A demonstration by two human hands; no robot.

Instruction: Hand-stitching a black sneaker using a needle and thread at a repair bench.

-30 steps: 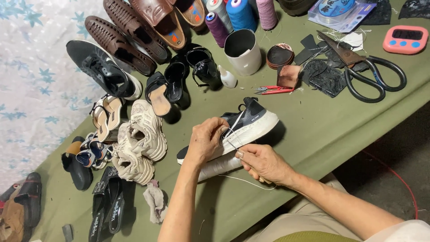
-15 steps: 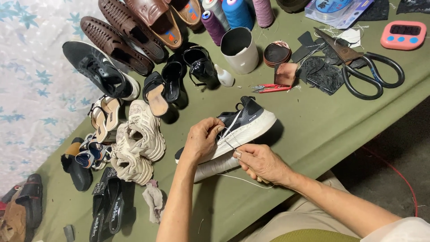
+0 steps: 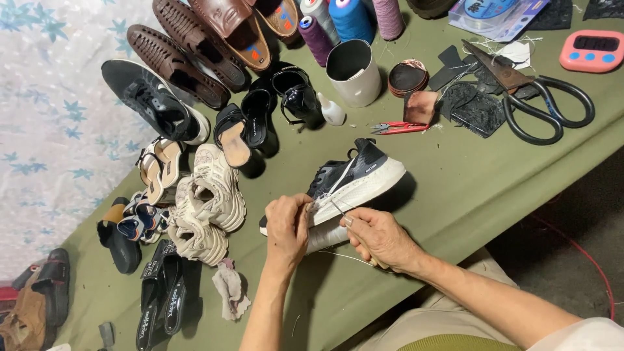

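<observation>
**Sneaker sole stitching at the workbench edge**

Hands meet at the heel end of a black sneaker [image 3: 351, 179] with a white sole, which lies on its side near the centre of the green table [image 3: 455, 195], toe toward 1 o'clock. The left hand [image 3: 286, 227] is closed around the heel, thumb and fingers pressing upper against sole. The right hand [image 3: 380, 237], at 4 o'clock of the heel, is closed on a thin awl or needle [image 3: 338, 209] whose tip touches the sole seam just beside the left thumb; a pale thread [image 3: 344, 257] trails below toward the near table edge. Judged from the view, stitching is under way at the heel; how much seam is sewn or left cannot be told, since the hands hide it.

At 12 o'clock of the sneaker lie red thread snips [image 3: 396, 128] and a white cup [image 3: 354, 71]; large black shears [image 3: 539, 104] rest at 2 o'clock. Beige chunky shoes [image 3: 208, 201] are piled at 9 o'clock.
</observation>
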